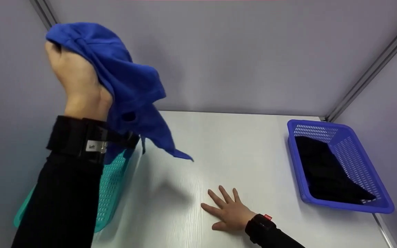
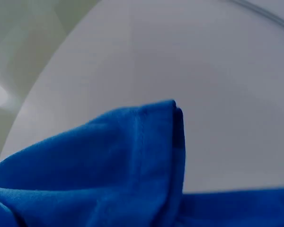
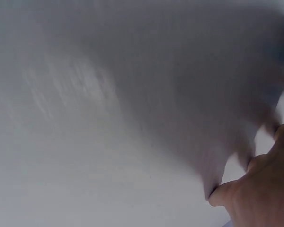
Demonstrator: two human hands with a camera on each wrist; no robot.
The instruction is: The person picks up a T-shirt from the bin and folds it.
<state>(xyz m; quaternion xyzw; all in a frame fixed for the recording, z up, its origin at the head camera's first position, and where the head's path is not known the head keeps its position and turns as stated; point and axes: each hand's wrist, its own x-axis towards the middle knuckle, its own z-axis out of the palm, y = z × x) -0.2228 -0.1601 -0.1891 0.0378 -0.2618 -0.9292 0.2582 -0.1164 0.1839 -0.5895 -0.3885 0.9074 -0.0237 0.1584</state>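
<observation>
A blue cloth garment [image 1: 129, 81] with sewn hems hangs in the air at the left of the head view; its exact kind is hard to tell. My left hand [image 1: 81, 75] is raised and grips it near the top, the fingers hidden behind the fabric. One corner dangles to the right over the table. In the left wrist view the folded blue garment [image 2: 118, 165] fills the lower part, showing a stitched edge. On the white table my right hand [image 1: 231, 212] rests palm down with fingers spread, holding nothing. The right wrist view shows its fingertips [image 3: 220, 194] at the tabletop.
A teal basket [image 1: 110, 193] stands at the left, partly behind my left forearm. To the right a purple-blue basket [image 1: 296, 165] holds folded black cloth [image 1: 322, 172]. Grey panels [image 1: 236, 58] enclose the white table [image 1: 219, 148] at the back and sides.
</observation>
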